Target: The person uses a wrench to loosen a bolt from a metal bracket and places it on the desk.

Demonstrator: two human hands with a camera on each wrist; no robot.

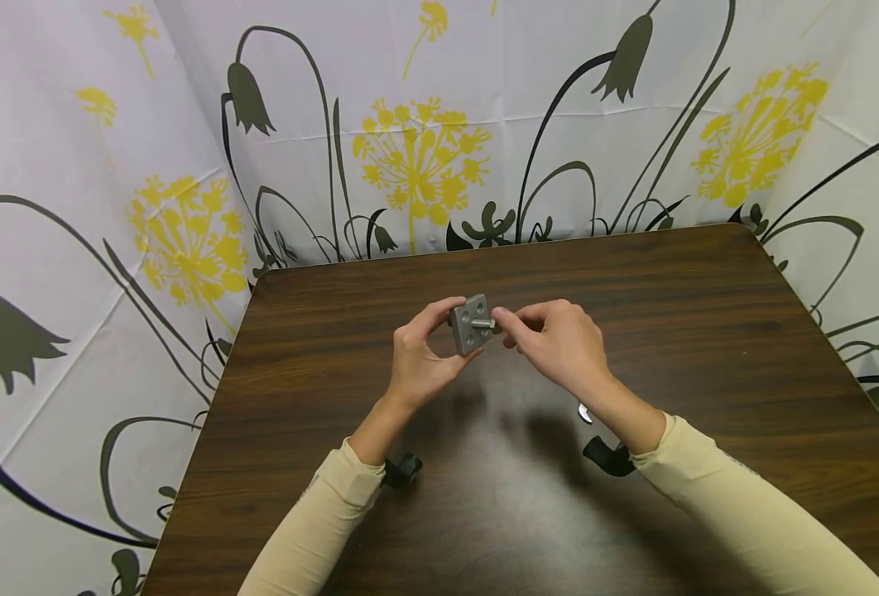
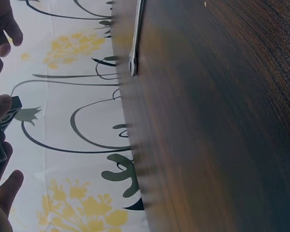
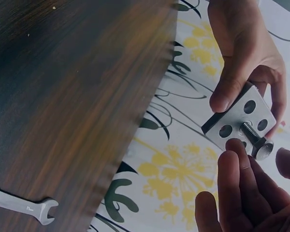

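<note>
Metal plate (image 1: 466,333), square and grey, held up clear of the dark wood-look surface (image 1: 708,331), a little off the surface's middle toward 11 o'clock. Left hand (image 1: 426,354) comes in from 8 o'clock in the head view; its fingers grasp the plate by its edges, thumb on one side, the others opposite. Bolt (image 3: 253,135) stands out from the middle of the plate's face, threads showing, head outward; four round holes lie about it, one partly covered by a fingertip. Right hand (image 1: 561,338) sits at 3 o'clock of the plate. In the right wrist view its fingers are released, nearly straight, tips up beside the bolt, thumb just apart from the bolt head; whether the tips touch metal, cannot tell. Wrench (image 3: 26,205) lies on the surface, open end showing, toward 8 o'clock of the plate in that view; from the head, only a bright bit shows, at 4 o'clock. Cream sleeves (image 1: 745,497) on both arms. White cloth (image 1: 544,108) with yellow and grey-green flowers hangs at 12 o'clock, beyond the surface.
</note>
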